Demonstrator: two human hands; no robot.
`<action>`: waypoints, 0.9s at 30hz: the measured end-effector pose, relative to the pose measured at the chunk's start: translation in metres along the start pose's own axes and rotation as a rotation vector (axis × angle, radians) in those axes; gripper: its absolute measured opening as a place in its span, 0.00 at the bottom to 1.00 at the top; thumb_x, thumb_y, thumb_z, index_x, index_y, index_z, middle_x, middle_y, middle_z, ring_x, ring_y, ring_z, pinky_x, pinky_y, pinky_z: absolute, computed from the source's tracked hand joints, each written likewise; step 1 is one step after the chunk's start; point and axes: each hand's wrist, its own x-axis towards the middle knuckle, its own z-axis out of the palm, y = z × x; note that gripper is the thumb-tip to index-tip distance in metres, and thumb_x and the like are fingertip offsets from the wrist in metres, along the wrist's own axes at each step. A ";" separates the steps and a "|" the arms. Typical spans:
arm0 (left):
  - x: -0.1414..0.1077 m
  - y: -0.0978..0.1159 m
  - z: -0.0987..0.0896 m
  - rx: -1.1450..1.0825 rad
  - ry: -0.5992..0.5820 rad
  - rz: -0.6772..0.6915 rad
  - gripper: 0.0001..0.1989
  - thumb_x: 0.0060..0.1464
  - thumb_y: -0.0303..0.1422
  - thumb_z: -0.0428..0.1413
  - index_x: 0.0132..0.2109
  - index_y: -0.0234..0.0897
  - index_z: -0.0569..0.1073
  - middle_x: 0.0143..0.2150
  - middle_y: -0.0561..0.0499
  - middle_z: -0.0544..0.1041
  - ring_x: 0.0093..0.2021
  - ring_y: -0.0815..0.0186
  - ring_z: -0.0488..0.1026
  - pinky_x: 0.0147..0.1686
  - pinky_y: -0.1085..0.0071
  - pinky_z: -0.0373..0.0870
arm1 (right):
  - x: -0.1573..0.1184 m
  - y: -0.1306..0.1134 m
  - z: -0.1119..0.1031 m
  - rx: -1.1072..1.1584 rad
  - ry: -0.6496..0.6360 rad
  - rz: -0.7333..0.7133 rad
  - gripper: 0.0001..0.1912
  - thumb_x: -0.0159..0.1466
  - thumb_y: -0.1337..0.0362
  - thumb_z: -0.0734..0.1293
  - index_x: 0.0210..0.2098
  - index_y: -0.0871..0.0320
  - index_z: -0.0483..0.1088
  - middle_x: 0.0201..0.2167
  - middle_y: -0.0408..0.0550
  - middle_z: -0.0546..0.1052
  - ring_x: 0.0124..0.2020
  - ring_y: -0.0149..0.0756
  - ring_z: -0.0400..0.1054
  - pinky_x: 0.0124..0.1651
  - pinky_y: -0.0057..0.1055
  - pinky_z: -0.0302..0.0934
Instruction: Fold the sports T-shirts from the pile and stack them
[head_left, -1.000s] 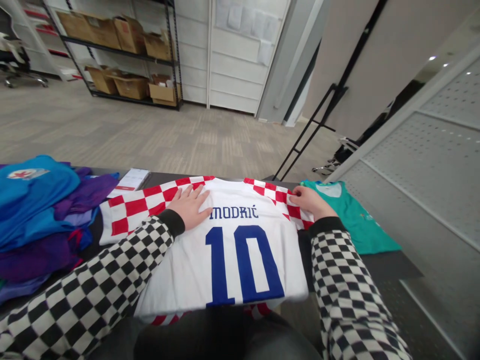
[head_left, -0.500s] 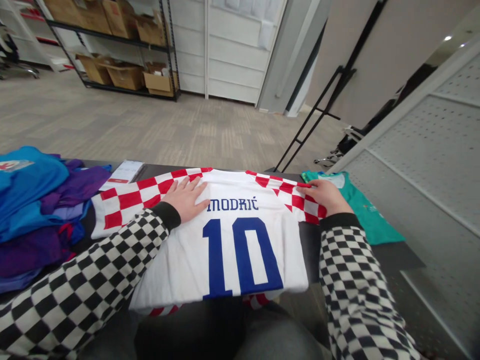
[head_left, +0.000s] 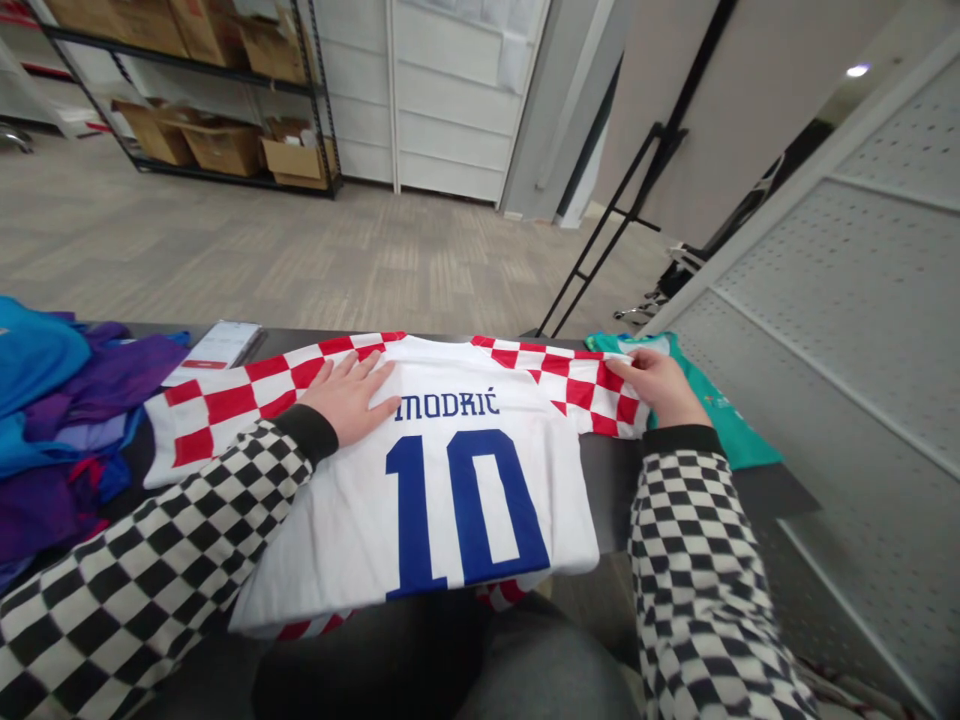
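A white football jersey (head_left: 337,530) with red checked sleeves lies back side up across the dark table, showing "MODRIĆ" and a blue 10. Its lower edge hangs over the table's near side. My left hand (head_left: 351,398) rests flat with fingers spread on the upper back, beside the lettering. At the outer end of the right sleeve (head_left: 581,385), my right hand (head_left: 667,388) pinches the cloth between thumb and fingers. That sleeve is stretched out to the side.
Piled blue and purple garments (head_left: 45,440) lie at the left, near a white and red packet (head_left: 217,350). A folded green shirt (head_left: 739,430) is at the right end of the dark table (head_left: 776,495). A perforated panel (head_left: 847,320) stands beyond it.
My right hand has slid outward along the sleeve to its end, drawing the sleeve out straighter. My left hand stays on the jersey. The view has shifted slightly to the right.
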 end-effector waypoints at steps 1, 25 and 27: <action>0.000 0.000 0.000 0.006 -0.004 0.000 0.44 0.74 0.62 0.40 0.86 0.46 0.56 0.89 0.47 0.50 0.87 0.39 0.46 0.83 0.36 0.42 | 0.003 0.001 0.000 -0.076 0.044 -0.002 0.22 0.56 0.42 0.79 0.30 0.55 0.76 0.25 0.44 0.75 0.30 0.39 0.67 0.32 0.33 0.61; -0.017 -0.020 -0.031 -0.176 0.058 0.011 0.23 0.68 0.41 0.52 0.61 0.45 0.84 0.57 0.44 0.88 0.57 0.50 0.84 0.53 0.57 0.80 | -0.044 -0.061 0.015 -0.409 0.138 -0.037 0.20 0.64 0.52 0.69 0.44 0.59 0.87 0.34 0.58 0.84 0.40 0.54 0.77 0.47 0.44 0.70; -0.018 -0.025 -0.032 -0.199 0.042 0.058 0.23 0.68 0.41 0.53 0.62 0.44 0.85 0.59 0.44 0.87 0.59 0.50 0.84 0.55 0.58 0.79 | -0.051 -0.095 0.016 -0.392 0.111 -0.051 0.20 0.61 0.52 0.71 0.43 0.59 0.88 0.32 0.57 0.84 0.38 0.54 0.77 0.44 0.43 0.70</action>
